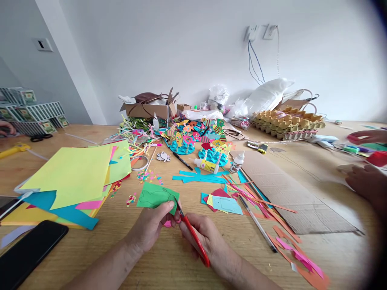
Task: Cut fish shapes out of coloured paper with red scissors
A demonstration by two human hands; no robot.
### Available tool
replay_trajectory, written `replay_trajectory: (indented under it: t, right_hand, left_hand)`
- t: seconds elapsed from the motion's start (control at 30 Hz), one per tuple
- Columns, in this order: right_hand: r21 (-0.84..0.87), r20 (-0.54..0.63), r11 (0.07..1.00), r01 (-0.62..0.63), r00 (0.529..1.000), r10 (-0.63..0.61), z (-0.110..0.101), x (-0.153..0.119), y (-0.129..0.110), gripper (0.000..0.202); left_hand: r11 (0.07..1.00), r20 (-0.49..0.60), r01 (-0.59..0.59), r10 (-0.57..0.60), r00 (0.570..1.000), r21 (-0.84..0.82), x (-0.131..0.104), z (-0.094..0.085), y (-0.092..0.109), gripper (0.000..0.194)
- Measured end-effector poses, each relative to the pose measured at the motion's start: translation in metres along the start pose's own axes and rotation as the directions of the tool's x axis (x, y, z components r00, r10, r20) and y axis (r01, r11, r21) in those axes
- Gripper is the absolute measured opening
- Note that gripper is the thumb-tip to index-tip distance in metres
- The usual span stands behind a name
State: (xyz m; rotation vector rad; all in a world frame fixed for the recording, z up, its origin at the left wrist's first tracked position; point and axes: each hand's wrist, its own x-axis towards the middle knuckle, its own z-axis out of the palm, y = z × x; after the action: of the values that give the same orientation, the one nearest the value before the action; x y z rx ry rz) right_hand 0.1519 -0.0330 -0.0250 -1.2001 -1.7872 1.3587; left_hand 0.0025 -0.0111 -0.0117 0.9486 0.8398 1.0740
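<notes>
Near the bottom centre, my left hand pinches a green paper piece with a fish-like outline drawn on it. My right hand grips red-handled scissors, whose blades meet the right edge of the green paper. A bit of pink paper shows just under my left fingers. Right of the hands lie small cut papers, the top one a light blue piece with a drawn outline.
Yellow sheets and a black phone lie at left. Ahead are blue bases with paper fish, a glue bottle and egg trays. Cardboard lies at right, near another person's hands.
</notes>
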Motion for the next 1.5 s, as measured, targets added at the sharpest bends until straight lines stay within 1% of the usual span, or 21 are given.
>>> replay_trajectory:
  t: [0.2,0.4,0.57,0.8,1.0,1.17,1.33,1.5]
  right_hand:
    - [0.003,-0.005,1.0,-0.017,1.0,0.017,0.002,0.0,0.003,0.044]
    - [0.03,0.006,0.999,-0.025,1.0,0.025,-0.001,-0.001,0.0,0.038]
    - [0.015,-0.011,0.999,-0.028,1.0,0.028,-0.001,-0.001,-0.001,0.039]
    - [0.047,0.019,0.999,0.003,1.0,-0.004,-0.001,-0.002,0.0,0.044]
    - [0.077,0.028,0.997,-0.026,0.999,0.024,0.001,-0.002,0.004,0.046]
    - [0.074,0.023,0.997,-0.021,1.0,0.019,0.002,-0.001,0.007,0.048]
    - [0.072,0.026,0.997,-0.02,1.0,0.018,0.001,-0.001,0.008,0.047]
    - [0.067,-0.002,0.997,-0.033,0.999,0.033,0.003,0.0,0.012,0.044]
  left_hand:
    - [1.0,0.02,0.004,-0.004,1.0,0.0,0.002,-0.002,0.001,0.018]
    - [1.0,0.06,0.011,-0.011,0.998,0.001,0.001,-0.003,0.0,0.016]
    - [1.0,0.07,0.011,-0.011,0.997,-0.006,0.002,-0.004,-0.001,0.014]
    - [1.0,0.079,0.002,-0.001,0.997,-0.007,0.001,-0.004,0.0,0.015]
    - [1.0,0.083,-0.005,0.005,0.997,-0.003,0.002,-0.003,0.0,0.016]
    - [1.0,0.089,-0.011,0.011,0.996,0.003,0.002,-0.004,0.001,0.015]
    - [1.0,0.099,-0.002,0.001,0.995,0.018,0.003,-0.006,0.001,0.015]
    - [1.0,0.115,0.01,-0.012,0.993,0.018,0.004,-0.008,0.002,0.014]
